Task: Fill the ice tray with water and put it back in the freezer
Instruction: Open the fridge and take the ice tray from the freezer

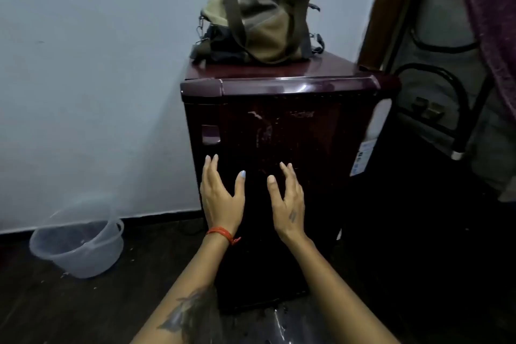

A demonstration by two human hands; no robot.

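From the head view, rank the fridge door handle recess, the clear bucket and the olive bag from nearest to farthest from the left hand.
From the left hand:
1. Handle recess, just above the fingers on the fridge door.
2. Clear bucket, on the floor to the left.
3. Olive bag, up on top of the fridge.

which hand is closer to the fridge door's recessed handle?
Left. The left hand is open just below the recessed handle, fingertips pointing up toward it. The right hand, also open, is further right, before the middle of the fridge door.

Floor: dark, meets your wall at left | fridge stands on it against that wall | clear plastic bucket sits left of fridge | fridge top: olive bag.
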